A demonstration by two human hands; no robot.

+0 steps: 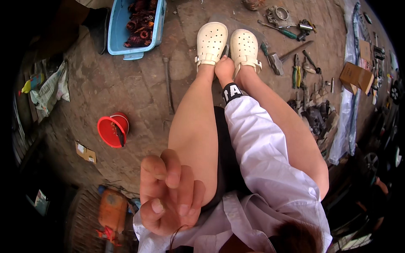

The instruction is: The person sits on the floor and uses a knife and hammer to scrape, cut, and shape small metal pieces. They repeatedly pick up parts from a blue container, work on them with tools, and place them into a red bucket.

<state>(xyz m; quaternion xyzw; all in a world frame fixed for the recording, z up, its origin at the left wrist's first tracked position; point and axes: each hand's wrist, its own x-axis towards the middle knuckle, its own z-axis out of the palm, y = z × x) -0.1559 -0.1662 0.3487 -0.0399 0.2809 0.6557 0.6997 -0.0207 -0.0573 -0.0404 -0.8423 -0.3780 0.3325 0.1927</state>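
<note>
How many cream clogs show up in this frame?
2: the left clog and the right clog, both worn, one to each side of the person's right hand. The dark picture rim could hide others.

Site appears to be a workshop: worn brown floor [143, 92] with a hammer [275, 64], pliers [294, 76], a long metal bar [168, 84] and a ringed metal part [275, 20] lying loose on it.
</note>
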